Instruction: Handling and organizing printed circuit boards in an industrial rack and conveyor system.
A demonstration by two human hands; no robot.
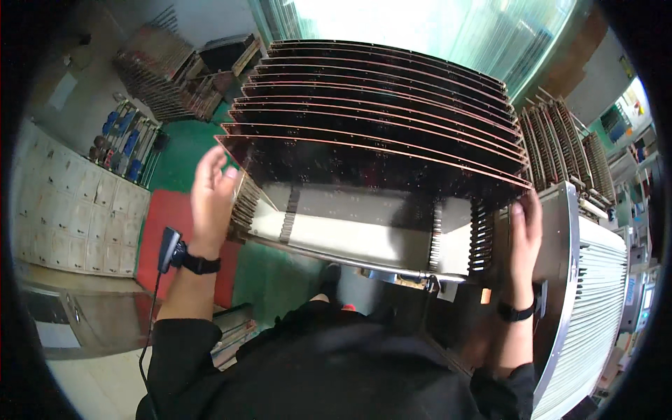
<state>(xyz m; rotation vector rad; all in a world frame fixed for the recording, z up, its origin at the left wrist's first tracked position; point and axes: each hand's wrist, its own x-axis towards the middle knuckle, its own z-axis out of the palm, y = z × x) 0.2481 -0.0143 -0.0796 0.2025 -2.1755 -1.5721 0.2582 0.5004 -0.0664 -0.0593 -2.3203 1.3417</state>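
Dark panels (378,140) stacked between both hands, long edges running crosswise; left hand (210,199) open beside nearest corner, right hand (525,234) flat, fingers extended, at opposite end

The person wears a black long-sleeved top, its cuffs pushed back so both forearms are bare from below the elbow. Both hands are bare, without gloves or rings that can be made out. The left hand (210,199) has a black strap around the wrist carrying a small black box-shaped device, and a thin dark cable hangs from it along the sleeve. The right hand (525,241) has a plain black band at the wrist.
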